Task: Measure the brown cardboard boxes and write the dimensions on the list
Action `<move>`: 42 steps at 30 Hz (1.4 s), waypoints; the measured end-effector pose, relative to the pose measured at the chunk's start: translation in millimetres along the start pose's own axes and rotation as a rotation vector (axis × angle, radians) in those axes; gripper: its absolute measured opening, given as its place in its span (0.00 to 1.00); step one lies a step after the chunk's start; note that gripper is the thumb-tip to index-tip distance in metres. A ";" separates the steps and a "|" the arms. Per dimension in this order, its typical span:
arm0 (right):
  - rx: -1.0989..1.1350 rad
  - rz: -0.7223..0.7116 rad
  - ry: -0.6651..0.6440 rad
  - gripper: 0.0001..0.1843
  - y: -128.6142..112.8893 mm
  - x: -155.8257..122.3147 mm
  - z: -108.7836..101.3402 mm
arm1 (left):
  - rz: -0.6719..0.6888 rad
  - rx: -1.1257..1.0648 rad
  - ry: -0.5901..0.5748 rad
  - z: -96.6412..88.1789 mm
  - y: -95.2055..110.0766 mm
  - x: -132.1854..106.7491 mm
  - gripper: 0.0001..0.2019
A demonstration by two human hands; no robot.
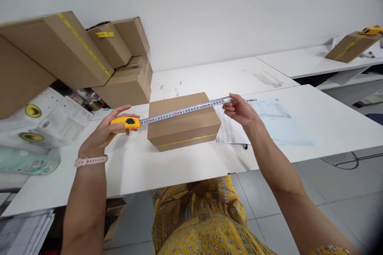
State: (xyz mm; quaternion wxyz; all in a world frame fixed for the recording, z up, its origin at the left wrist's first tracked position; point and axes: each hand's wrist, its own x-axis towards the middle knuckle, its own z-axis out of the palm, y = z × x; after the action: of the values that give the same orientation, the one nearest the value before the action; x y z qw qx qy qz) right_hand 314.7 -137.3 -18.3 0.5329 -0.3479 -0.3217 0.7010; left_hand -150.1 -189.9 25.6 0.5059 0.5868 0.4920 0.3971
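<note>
A small brown cardboard box (182,131) with yellow tape lies on the white table (179,163) in front of me. My left hand (104,133) grips the yellow case of a tape measure (127,122) just left of the box. Its silver blade (185,109) runs across the top of the box. My right hand (241,109) pinches the blade's end at the box's right side, above a printed sheet (231,129).
Several larger cardboard boxes (77,53) are stacked at the back left, with packets and a green pouch (26,161) below them. A light blue form (275,117) lies to the right. Another taped box (350,46) sits on the far right table.
</note>
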 end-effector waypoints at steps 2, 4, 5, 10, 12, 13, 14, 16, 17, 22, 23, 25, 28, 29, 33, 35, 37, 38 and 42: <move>-0.072 0.059 0.040 0.26 12.6 24.0 -5.1 | -0.083 0.008 -0.001 -13.1 -8.2 15.4 0.38; -0.133 0.077 0.055 0.25 26.2 40.1 -5.1 | -0.133 0.027 -0.002 -20.6 -13.3 24.8 0.40; -0.153 0.073 0.057 0.25 32.0 45.1 -3.4 | -0.146 0.033 -0.011 -22.9 -14.4 28.0 0.40; -0.267 0.029 0.069 0.26 51.0 50.2 10.9 | -0.161 0.068 -0.096 -24.8 -7.8 40.9 0.36; -0.333 0.002 0.075 0.26 55.5 48.0 15.5 | -0.162 0.090 -0.126 -22.9 -3.0 46.1 0.35; -0.381 -0.012 0.081 0.27 57.2 46.9 17.0 | -0.164 0.096 -0.138 -22.0 -0.9 48.4 0.35; -0.437 -0.027 0.086 0.27 58.3 46.0 17.8 | -0.166 0.098 -0.147 -21.3 0.7 50.2 0.35; -0.559 -0.062 0.094 0.29 59.1 44.7 17.7 | -0.176 0.098 -0.161 -20.4 2.7 52.2 0.35; -0.613 -0.080 0.097 0.30 58.7 44.5 17.0 | -0.179 0.095 -0.164 -20.1 3.3 52.5 0.35; -0.793 -0.160 0.086 0.32 53.3 43.7 13.4 | -0.177 0.082 -0.199 -18.8 5.2 50.9 0.33; -0.825 -0.172 0.081 0.31 52.1 43.5 13.1 | -0.177 0.086 -0.212 -19.2 5.3 50.9 0.33; -0.882 -0.185 0.076 0.31 49.6 43.1 13.2 | -0.178 0.095 -0.234 -21.1 4.6 51.7 0.34; -0.947 -0.170 0.077 0.30 45.5 43.2 14.3 | -0.175 0.104 -0.247 -25.1 1.8 53.3 0.36; -0.968 -0.162 0.076 0.29 43.8 43.5 14.8 | -0.173 0.102 -0.246 -26.1 0.9 53.7 0.36; -1.033 -0.141 0.055 0.25 35.8 45.3 16.0 | -0.175 0.087 -0.235 -26.9 -0.6 54.9 0.35; -1.037 -0.160 0.041 0.23 32.3 46.2 16.3 | -0.175 0.080 -0.244 -26.8 -1.0 55.8 0.35; -1.040 -0.186 0.027 0.22 30.0 46.8 16.9 | -0.176 0.080 -0.251 -27.5 -2.1 56.8 0.33; -1.039 -0.196 0.022 0.21 29.6 47.0 17.5 | -0.176 0.083 -0.249 -28.0 -3.0 57.4 0.33; -1.039 -0.324 0.030 0.19 31.1 48.5 20.7 | -0.184 0.097 -0.250 -28.6 -4.3 58.6 0.34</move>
State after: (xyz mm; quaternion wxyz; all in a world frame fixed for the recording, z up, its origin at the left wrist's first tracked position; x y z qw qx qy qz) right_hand 272.1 -98.9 -39.5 0.3964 -0.5214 -0.6678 0.3536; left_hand -166.7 -126.7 24.4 0.5685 0.6078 0.4955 0.2485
